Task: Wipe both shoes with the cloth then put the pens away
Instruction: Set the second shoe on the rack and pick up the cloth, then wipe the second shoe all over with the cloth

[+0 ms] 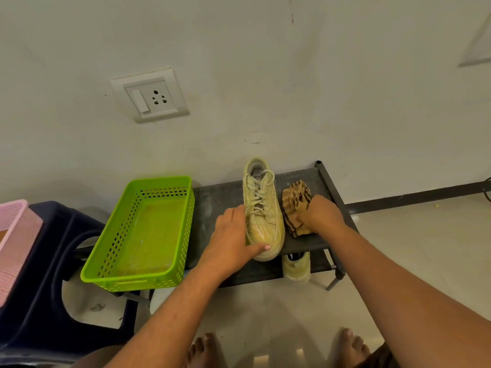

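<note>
Rack (220,197) against wall carries everything. Green basket (156,181) sits on its L end, prob. for pens; no pens seen. Shoe (263,208) is mid top shelf, toe at front edge. L hand (231,235) lies flat along its side, thumb across toe, unclenched, likely steadying it. R hand (321,216) clutches cloth (295,200) by R edge, just beside shoe, poised to wipe. 2nd shoe (296,266) waits on lower shelf.

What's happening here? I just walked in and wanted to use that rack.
A person is busy with shoes at a low dark rack. The left hand rests on the pale yellow sneaker on the top shelf, apparently steadying it. The right hand grips a brown striped cloth lying just beside it. A second sneaker sits on the lower shelf, and a green basket stands to the left.
</note>
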